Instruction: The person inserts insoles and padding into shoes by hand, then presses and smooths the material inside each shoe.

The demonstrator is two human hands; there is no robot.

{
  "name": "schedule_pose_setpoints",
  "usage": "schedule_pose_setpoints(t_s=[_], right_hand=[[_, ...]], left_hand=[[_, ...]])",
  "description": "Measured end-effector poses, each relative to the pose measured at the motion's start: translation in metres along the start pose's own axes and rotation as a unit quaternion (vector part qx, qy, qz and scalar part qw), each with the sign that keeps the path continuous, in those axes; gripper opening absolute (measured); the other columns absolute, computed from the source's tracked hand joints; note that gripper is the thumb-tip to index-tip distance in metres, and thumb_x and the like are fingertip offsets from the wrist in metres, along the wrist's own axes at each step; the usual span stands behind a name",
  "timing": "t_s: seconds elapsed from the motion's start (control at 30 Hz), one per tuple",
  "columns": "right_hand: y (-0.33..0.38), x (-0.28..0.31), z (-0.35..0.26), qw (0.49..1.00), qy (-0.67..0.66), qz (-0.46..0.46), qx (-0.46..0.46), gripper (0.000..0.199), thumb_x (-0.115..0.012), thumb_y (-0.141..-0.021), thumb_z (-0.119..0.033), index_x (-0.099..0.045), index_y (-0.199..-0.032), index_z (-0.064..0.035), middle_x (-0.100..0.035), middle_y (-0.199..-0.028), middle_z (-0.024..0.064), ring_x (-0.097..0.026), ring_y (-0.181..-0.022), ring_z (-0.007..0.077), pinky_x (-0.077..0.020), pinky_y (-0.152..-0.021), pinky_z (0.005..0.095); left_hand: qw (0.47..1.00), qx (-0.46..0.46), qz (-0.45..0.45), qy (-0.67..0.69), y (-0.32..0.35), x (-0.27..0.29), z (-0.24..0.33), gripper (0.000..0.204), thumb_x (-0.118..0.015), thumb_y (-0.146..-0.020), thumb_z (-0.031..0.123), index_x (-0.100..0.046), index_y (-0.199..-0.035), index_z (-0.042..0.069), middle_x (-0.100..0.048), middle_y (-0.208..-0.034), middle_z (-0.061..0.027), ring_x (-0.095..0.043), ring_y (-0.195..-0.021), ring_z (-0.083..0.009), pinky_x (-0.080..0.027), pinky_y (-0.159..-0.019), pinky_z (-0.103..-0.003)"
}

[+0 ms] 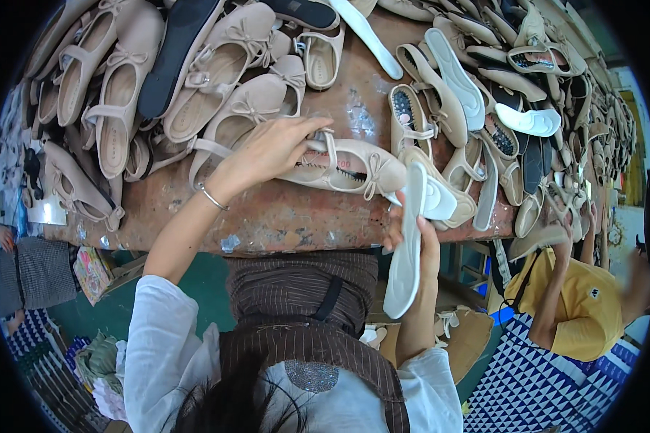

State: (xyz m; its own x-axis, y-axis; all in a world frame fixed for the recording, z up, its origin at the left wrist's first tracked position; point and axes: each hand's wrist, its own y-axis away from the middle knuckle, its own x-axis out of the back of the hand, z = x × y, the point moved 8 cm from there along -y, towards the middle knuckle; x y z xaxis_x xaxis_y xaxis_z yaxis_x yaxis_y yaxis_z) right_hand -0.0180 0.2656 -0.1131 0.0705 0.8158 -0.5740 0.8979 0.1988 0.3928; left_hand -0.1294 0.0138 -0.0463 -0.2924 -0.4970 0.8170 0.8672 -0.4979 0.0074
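Head view: left hand (267, 153) grips a beige shoe (347, 167) lying on the tabletop (282, 216); right hand (419, 242) holds a white insole (406, 252) upright just beside it, not yet inserted. Heaps of shoes (195, 79) wait behind.

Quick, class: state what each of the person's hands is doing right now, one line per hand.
Left hand: closed on a beige bow-front shoe lying on the workbench.
Right hand: closed around a white insole, held upright.
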Motion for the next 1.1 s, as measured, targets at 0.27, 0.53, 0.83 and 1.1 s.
schedule_pose_setpoints(t_s=[0.27,0.53,0.83,1.1], right_hand=[[0.006,-0.05,-0.032,0.879,0.436,-0.023,0.191,0.04,-0.052,-0.102,-0.015,-0.058,-0.136,0.0043,-0.062,-0.119,0.0098,-0.059,-0.099,0.0183,-0.0485,-0.088,0.0334],[0.015,-0.139,0.049,0.535,0.756,-0.21,0.313,0.055,-0.072,-0.079,-0.007,-0.062,-0.133,-0.0005,-0.058,-0.129,0.0155,-0.053,-0.113,0.0335,-0.043,-0.1,0.0476],[0.001,-0.154,0.079,0.625,0.664,-0.224,0.344,0.033,-0.072,-0.072,0.003,-0.077,-0.104,-0.0024,-0.067,-0.122,0.0152,-0.062,-0.11,0.0339,-0.0509,-0.093,0.0441],[-0.014,-0.177,0.098,0.644,0.654,-0.218,0.332,0.023,-0.071,-0.075,0.004,-0.075,-0.097,0.0,-0.07,-0.116,0.016,-0.068,-0.104,0.034,-0.0539,-0.091,0.0429]], left_hand=[[0.992,0.107,0.065,0.001,0.112,-0.006,-0.016,0.042,-0.067,-0.087,0.011,-0.067,-0.13,0.009,-0.073,-0.1,-0.0152,-0.069,-0.089,-0.0348,-0.054,-0.077,-0.043],[0.894,0.312,0.319,-0.05,0.226,-0.023,-0.048,0.044,-0.082,-0.082,0.018,-0.069,-0.121,0.001,-0.064,-0.096,-0.0131,-0.065,-0.076,-0.0263,-0.052,-0.069,-0.037],[0.85,0.355,0.324,0.215,0.24,-0.058,-0.069,0.054,-0.083,-0.081,0.007,-0.065,-0.13,-0.003,-0.055,-0.092,-0.0053,-0.06,-0.067,-0.0087,-0.051,-0.055,-0.022],[0.852,0.335,0.321,0.243,0.24,-0.056,-0.079,0.058,-0.09,-0.074,0.016,-0.068,-0.124,-0.002,-0.057,-0.088,-0.005,-0.059,-0.062,-0.0088,-0.05,-0.055,-0.023]])
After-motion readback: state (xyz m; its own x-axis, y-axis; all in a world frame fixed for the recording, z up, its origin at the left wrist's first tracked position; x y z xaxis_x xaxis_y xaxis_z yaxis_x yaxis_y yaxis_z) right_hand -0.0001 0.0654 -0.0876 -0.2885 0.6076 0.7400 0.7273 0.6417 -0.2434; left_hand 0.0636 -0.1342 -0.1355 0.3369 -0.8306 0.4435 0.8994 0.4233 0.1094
